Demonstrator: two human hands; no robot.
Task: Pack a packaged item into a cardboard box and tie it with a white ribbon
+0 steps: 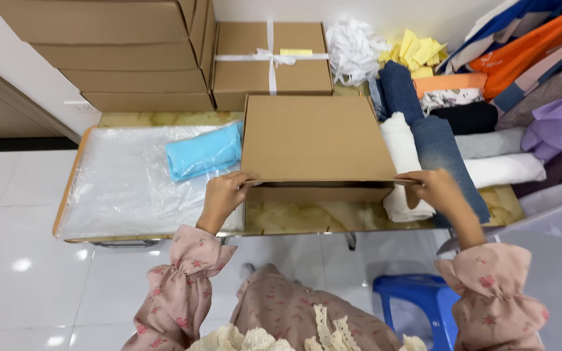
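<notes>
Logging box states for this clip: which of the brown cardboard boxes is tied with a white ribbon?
The flat brown cardboard box at the table's back, bound by a white ribbon with a bow. The plain box between both hands and the stacked cartons left have none.

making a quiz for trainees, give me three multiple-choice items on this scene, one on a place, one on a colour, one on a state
1. Where is the blue roll?
A. on the plastic sheet, left of the lid
B. on the stool
C. inside the ribboned box

2. What colour is the ribbon?
A. red
B. white
C. black

3. How do the left hand and right hand stand?
A. both free
B. one holds scissors
C. each grips a front corner of the lid

Answers: A, the roll lies on the sheet; B, the bow is white; C, fingers pinch both corners.
</notes>
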